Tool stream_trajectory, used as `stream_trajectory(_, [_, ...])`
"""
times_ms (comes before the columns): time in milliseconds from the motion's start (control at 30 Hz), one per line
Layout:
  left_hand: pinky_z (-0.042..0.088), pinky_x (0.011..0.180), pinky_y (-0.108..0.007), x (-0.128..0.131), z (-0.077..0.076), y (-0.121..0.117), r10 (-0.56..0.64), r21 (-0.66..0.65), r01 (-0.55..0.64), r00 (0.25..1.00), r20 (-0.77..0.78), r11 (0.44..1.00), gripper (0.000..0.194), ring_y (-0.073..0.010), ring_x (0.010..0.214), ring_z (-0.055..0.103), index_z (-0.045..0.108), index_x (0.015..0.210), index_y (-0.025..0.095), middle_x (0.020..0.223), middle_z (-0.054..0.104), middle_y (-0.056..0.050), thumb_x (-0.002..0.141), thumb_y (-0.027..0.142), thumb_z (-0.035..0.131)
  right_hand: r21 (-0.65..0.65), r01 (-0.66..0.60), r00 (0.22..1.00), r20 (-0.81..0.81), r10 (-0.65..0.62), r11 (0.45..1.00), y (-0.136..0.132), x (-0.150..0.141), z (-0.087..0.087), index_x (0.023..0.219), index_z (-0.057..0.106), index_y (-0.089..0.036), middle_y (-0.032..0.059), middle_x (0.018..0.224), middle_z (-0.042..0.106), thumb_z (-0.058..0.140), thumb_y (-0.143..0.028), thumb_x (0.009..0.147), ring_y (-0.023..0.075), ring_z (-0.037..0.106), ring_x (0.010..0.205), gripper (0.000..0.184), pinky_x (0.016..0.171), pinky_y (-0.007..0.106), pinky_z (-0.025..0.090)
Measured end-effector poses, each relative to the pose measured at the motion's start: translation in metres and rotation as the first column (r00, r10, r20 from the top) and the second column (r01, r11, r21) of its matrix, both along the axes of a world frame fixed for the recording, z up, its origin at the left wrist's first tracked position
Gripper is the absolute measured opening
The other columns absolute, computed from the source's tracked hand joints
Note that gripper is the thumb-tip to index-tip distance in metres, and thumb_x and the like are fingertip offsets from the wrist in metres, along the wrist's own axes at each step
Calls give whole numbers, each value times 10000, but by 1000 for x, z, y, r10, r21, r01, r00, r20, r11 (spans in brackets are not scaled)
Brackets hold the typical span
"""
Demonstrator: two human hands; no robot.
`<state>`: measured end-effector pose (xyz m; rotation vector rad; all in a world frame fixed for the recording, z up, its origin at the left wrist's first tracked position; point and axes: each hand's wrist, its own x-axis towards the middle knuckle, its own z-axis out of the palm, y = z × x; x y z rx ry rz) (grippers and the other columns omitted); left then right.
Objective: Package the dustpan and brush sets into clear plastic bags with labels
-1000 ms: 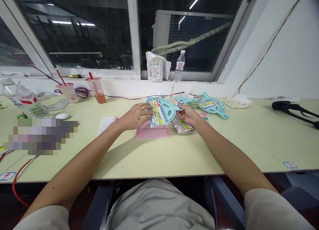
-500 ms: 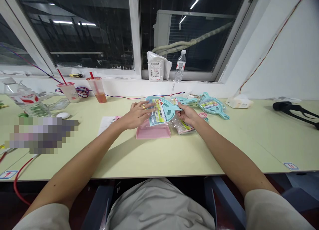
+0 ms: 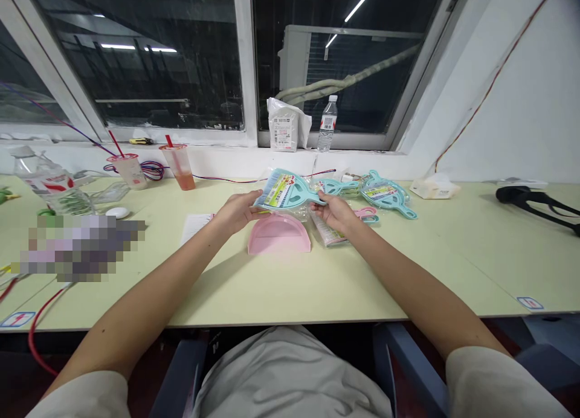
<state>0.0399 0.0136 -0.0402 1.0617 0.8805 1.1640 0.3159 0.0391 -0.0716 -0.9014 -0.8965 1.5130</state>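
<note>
A light-blue hand brush and dustpan set (image 3: 296, 191) in clear plastic wrap is held up between my two hands. My left hand (image 3: 238, 212) grips its bristle end, with the thumb on top and fingers beneath. My right hand (image 3: 335, 211) is closed around the handle. Below the set, a pink dustpan (image 3: 278, 244) lies on the table. A pink brush in clear wrap (image 3: 332, 232) lies partly behind my right hand. Farther back and to the right are more wrapped light-blue sets (image 3: 385, 191). White bristles (image 3: 196, 226) show beside my left wrist.
Two drink cups with red straws, one of them a cup of reddish drink (image 3: 178, 167), stand at the back left. A large plastic bottle (image 3: 49, 179) and a white mouse (image 3: 117, 212) are farther left. A tissue pack (image 3: 435, 187) and a black strap (image 3: 534, 203) lie right.
The light-blue set has tilted and risen slightly, uncovering more of the pink dustpan. My left hand has shifted from lying over its label to gripping its left edge.
</note>
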Motion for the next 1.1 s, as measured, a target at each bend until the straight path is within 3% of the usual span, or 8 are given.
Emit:
stream_trajectory(233, [610,594,-358,-12,-11,23,387,-36,-385,918,84,922,196,-227,715,724,596,886,157,824,720,-82,744,113,724,38,-240,953,199,228,970,-31,-22,8,829,633,-146,126,824,721,662,-128,863,223,721,770,48,575,272,583])
stream_trajectory(367, [585,555,-329,-19,-10,25,403,-30,-402,914,38,915,235,-206,675,712,595,858,181,876,742,-77,702,118,759,-165,-542,676,497,545,824,-52,-5,27,746,678,-166,85,712,717,807,-191,732,233,696,649,132,470,283,529])
stream_trajectory(467, [551,508,-303,-12,-7,17,341,-29,-341,940,11,940,258,-211,661,709,590,835,171,910,753,-108,676,93,777,-232,-587,529,615,585,775,-59,23,45,706,684,-161,46,610,677,866,-231,671,185,639,534,198,439,258,485])
stream_trajectory(567, [550,517,-297,-3,-6,9,279,-42,-279,960,-15,959,277,-226,691,719,600,832,156,904,756,-132,655,64,792,70,-376,695,680,232,924,-53,43,54,711,661,-164,34,610,657,836,-297,751,138,602,517,224,463,233,479])
stream_trajectory(633, [582,593,-315,1,-7,7,249,-40,-248,969,1,968,276,-234,746,730,609,823,140,893,757,-146,644,41,796,254,-163,820,572,-12,953,-46,43,50,826,665,-182,39,724,691,816,-314,793,136,636,606,203,536,229,521])
stream_trajectory(767, [596,719,-338,8,-13,6,168,-8,-168,986,20,986,240,-252,846,740,634,831,116,904,757,-172,662,46,789,143,-157,940,325,103,977,-35,20,28,1231,585,-251,56,990,729,788,-305,813,173,693,746,468,625,287,581])
stream_trajectory(867, [578,697,-321,12,-17,4,139,27,-138,989,-39,990,216,-263,873,738,651,851,114,935,757,-186,687,77,786,113,-195,956,242,164,974,-29,6,12,1361,501,-292,19,894,723,777,-225,774,180,687,698,652,599,299,576])
stream_trajectory(1100, [529,598,-259,11,-20,4,110,96,-100,989,-101,990,226,-203,823,700,717,956,135,1048,744,-156,788,280,761,180,-74,957,289,19,981,-11,3,-11,1017,636,-255,-23,698,665,795,-214,655,175,648,594,398,507,270,518])
